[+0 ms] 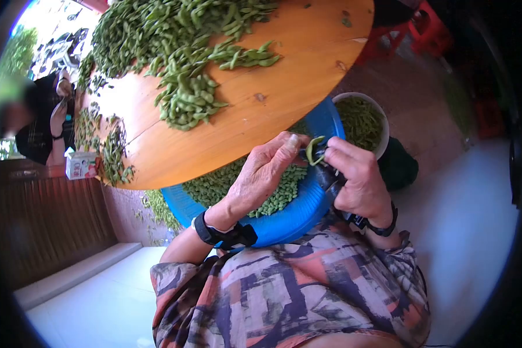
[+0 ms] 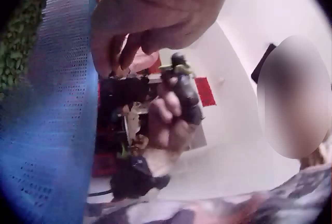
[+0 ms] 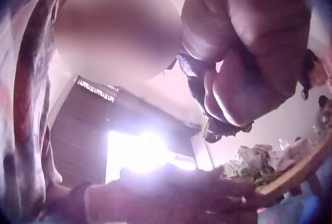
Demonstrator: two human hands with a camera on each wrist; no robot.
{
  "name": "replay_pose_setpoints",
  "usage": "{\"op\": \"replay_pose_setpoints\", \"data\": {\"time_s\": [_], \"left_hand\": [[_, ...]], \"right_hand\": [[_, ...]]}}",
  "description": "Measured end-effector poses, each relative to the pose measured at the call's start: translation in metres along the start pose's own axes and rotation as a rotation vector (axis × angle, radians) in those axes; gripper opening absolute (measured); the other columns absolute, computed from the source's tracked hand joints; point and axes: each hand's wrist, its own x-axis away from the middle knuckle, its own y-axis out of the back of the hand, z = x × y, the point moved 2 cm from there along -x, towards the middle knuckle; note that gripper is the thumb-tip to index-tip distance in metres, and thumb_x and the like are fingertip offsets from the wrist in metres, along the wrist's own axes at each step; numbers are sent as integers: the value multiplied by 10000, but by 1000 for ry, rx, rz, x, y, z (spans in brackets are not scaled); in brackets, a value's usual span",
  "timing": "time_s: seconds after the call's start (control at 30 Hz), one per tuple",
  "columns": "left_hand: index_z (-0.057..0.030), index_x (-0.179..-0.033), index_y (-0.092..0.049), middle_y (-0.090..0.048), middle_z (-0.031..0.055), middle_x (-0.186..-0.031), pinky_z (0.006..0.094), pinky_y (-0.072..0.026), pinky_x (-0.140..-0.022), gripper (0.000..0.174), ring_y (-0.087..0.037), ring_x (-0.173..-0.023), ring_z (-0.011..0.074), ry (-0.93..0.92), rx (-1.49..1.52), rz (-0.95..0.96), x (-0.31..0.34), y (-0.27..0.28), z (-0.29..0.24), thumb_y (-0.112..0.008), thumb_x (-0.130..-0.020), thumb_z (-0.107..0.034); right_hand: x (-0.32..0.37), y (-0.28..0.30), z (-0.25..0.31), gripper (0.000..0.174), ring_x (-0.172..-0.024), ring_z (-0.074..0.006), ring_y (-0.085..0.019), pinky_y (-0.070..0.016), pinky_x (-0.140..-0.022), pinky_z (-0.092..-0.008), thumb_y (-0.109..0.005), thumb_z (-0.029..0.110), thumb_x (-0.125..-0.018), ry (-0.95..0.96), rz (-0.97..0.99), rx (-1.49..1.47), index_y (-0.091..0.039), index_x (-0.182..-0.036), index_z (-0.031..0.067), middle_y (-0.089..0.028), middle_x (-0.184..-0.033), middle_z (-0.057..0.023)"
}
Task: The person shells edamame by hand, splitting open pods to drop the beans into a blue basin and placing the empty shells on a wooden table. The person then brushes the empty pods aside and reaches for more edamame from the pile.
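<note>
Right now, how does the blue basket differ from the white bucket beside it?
Colour: the blue basket against the white bucket. Width: the basket is much wider; the bucket is narrow. Place: the basket sits below the left hand and right hand, the bucket beyond it, partly hidden by its rim. Both hold green pods.

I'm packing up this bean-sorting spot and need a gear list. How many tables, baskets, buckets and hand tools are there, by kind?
Wooden table: 1
Blue basket: 1
White bucket: 1
Dark-handled tool, gripped in the right hand: 1
Total: 4
</note>
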Motion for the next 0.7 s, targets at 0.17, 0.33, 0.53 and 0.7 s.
{"op": "replay_pose_setpoints", "data": {"time_s": [0.17,0.33,0.53,0.7], "left_hand": [[29,-1114,-632,-601,27,-1039,257,-424,-908,262,-540,-1011,116,-147,-73,-108,15,11,-13,-555,-994,-191],[35,-1115,-643,-634,66,-1042,267,-454,-897,207,-566,-1010,141,-165,-202,-151,27,19,-9,-627,-919,-32],[20,-1070,-661,-647,43,-980,226,-466,-747,168,-570,-864,93,-247,-293,-320,37,26,-7,-618,-940,-77],[8,-1048,-629,-663,31,-881,210,-444,-613,132,-529,-685,69,-70,159,-269,38,18,-5,-592,-959,-82]], "right_hand": [[-9,-19,7,396,-868,-436,-574,-505,-745,-451,-576,-84,-599,-32,235,58,-540,-992,-50,-522,-947,-234],[-14,-31,8,379,-866,-440,-565,-496,-739,-457,-563,-87,-603,-44,288,17,-544,-979,-53,-522,-941,-230],[-22,-18,11,309,-736,-397,-562,-474,-646,-399,-565,-90,-649,-116,177,49,-595,-953,-42,-535,-793,-173],[-22,-14,9,296,-726,-177,-599,-461,-659,-280,-608,4,-816,-327,0,-292,-660,-1106,-11,-595,-823,-108]]}}
